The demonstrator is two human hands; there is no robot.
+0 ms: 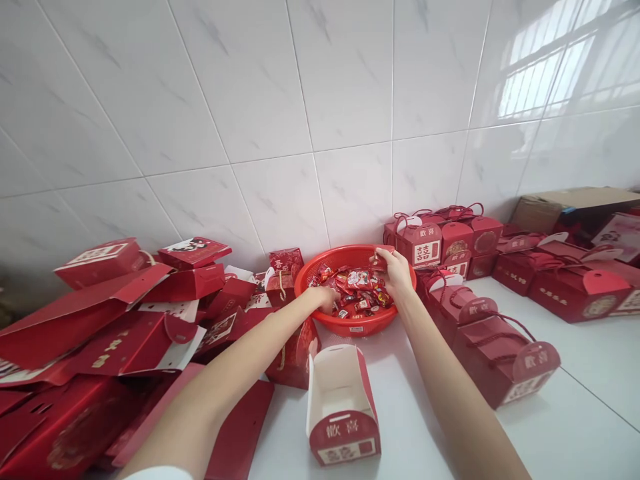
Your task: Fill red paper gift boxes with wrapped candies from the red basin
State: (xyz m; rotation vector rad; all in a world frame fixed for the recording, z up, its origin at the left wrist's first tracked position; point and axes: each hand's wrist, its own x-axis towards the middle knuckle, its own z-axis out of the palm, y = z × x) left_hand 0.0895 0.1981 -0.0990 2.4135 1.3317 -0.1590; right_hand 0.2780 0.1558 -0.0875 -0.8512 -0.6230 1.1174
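Note:
A red plastic colander (356,328) stands against the wall and holds several wrapped candies (357,280), mostly red. My left hand (327,299) reaches into its left side, with the fingertips hidden among the candies. Above the right side of the colander, my right hand (397,270) has its fingers curled together; whatever they hold is too small to make out. In front of the colander an open red gift box (345,433) with a white inside stands upright, and no contents show in it.
Unclosed red boxes (120,347) lie heaped at the left. Closed gift boxes with cord handles (500,353) stand to the right, and more (443,240) are stacked by the wall. A cardboard carton (570,200) is at the far right. White tiles (270,200) cover the wall.

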